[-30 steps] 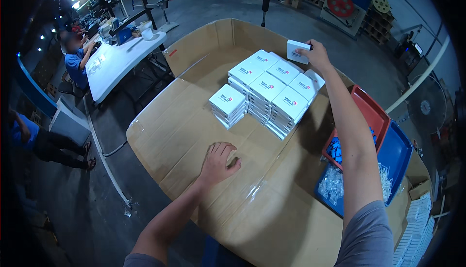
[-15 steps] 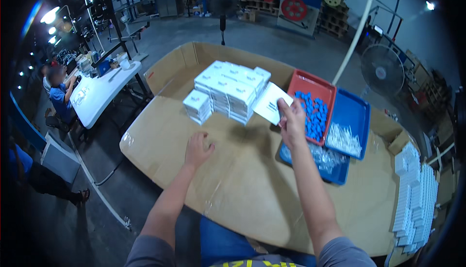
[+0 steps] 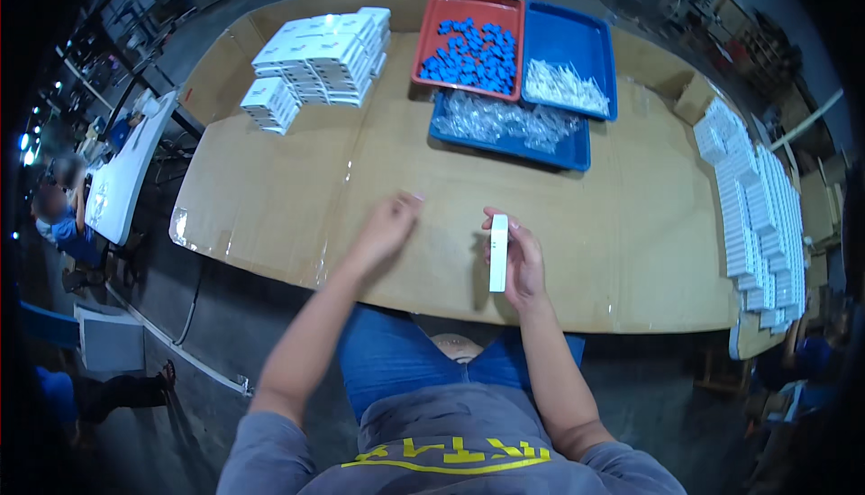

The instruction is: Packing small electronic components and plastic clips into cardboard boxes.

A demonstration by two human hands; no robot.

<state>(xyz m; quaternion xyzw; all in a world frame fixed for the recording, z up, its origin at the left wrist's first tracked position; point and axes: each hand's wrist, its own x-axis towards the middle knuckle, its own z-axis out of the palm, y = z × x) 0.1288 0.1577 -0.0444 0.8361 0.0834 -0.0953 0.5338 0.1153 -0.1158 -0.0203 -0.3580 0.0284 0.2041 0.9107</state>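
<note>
My right hand (image 3: 524, 265) is closed round a small flat white box (image 3: 498, 254), held on edge above the near side of the table so that its narrow side faces up. Thumb and fingers press on the box's two broad faces. To its left, my left hand (image 3: 389, 229) hovers over the cardboard table top (image 3: 279, 198), slightly blurred. Its fingers are curled together and nothing shows in them. Similar white boxes form a stacked block (image 3: 320, 55) at the far left, with a shorter stack (image 3: 269, 105) against its near corner.
At the back, a red tray (image 3: 422, 70) holds blue pieces (image 3: 468, 55). Beside it, a blue tray (image 3: 605, 54) holds white slender pieces (image 3: 568, 85). Nearer, another blue tray (image 3: 505, 154) holds clear plastic bits (image 3: 505, 121). Many white boxes (image 3: 752, 207) line the right edge.
The view has tilted down and shifted right. My right hand has drawn the white box from beside the stack toward me and turned it on edge. My left hand's fingers have curled in.
</note>
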